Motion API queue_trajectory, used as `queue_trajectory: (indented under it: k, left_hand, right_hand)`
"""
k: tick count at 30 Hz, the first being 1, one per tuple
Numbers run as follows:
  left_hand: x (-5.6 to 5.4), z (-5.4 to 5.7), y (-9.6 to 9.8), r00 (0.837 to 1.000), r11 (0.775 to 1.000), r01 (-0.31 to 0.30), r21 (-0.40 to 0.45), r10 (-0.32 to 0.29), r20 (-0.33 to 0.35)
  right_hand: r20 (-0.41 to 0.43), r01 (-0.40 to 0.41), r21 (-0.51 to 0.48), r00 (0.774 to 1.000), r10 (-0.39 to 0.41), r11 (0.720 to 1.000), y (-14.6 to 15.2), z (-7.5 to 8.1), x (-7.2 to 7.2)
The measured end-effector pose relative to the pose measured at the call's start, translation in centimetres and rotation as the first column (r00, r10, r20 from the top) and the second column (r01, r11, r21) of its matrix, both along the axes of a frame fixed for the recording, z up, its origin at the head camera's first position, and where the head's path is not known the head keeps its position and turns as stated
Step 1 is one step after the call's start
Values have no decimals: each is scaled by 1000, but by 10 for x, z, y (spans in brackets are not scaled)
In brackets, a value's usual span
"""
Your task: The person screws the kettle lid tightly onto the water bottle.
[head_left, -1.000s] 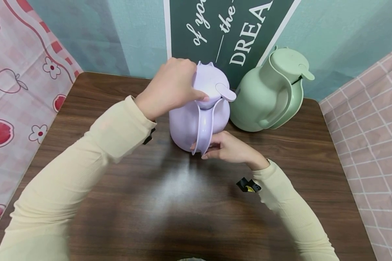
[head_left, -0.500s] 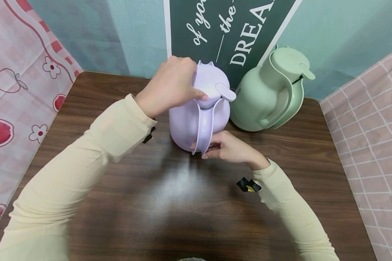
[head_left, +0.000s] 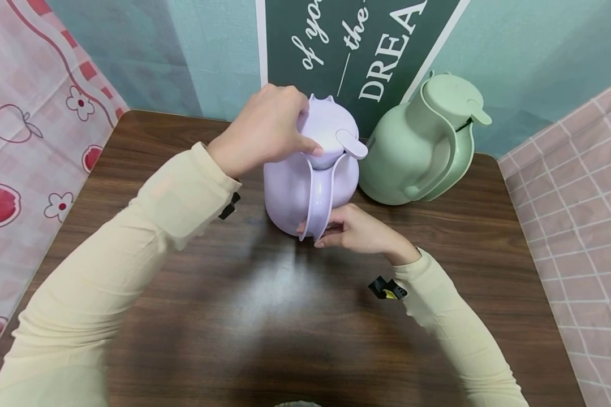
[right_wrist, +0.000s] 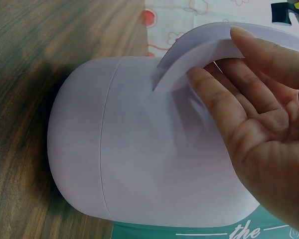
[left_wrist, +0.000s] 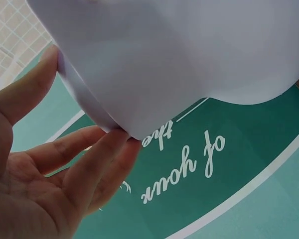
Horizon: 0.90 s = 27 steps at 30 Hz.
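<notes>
A lilac thermos jug (head_left: 285, 198) stands upright on the brown wooden table. Its round lid (head_left: 331, 121) has small points at the back and a thumb lever (head_left: 353, 146) above the handle (head_left: 319, 195). My left hand (head_left: 270, 127) grips the lid from the left, thumb on the near side, fingers behind; the left wrist view shows the fingertips at the lid's edge (left_wrist: 87, 97). Low on the handle, my right hand (head_left: 356, 229) pinches it between thumb and fingers. In the right wrist view the fingertips (right_wrist: 199, 74) lie under the handle, beside the jug's body.
A pale green thermos jug (head_left: 412, 152) of the same shape stands close on the right. Behind is a dark green lettered panel (head_left: 305, 51) on a teal backdrop. Fruit-patterned cloth (head_left: 25, 164) lies along the left and pink tiling (head_left: 580, 220) along the right.
My left wrist and forearm have shifted slightly up and left, the hand still on the lid. The right hand and the lilac jug look unmoved.
</notes>
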<state>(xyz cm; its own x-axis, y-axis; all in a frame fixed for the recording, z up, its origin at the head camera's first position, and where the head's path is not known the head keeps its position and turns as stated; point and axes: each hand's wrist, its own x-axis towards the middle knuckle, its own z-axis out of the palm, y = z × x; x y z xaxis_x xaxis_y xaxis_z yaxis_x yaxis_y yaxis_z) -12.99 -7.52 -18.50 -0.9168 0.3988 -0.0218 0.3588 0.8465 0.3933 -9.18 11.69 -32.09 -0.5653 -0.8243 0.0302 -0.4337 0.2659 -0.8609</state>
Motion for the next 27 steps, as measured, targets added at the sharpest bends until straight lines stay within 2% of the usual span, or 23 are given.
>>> queue_trajectory:
  k: [16, 21, 27]
  left_hand:
    - [-5, 0, -5, 999, 999, 44, -4, -44, 29]
    - [-4, 1, -6, 998, 998, 67, -12, -67, 20]
    - [-1, -2, -4, 999, 999, 53, -7, -53, -10]
  right_hand:
    - [-7, -12, -10, 1000, 12, 1000, 0, -1, -1]
    - [-8, -6, 5, 1000, 6, 1000, -1, 0, -1]
    - [2, 14, 19, 1000, -14, 1000, -2, 3, 2]
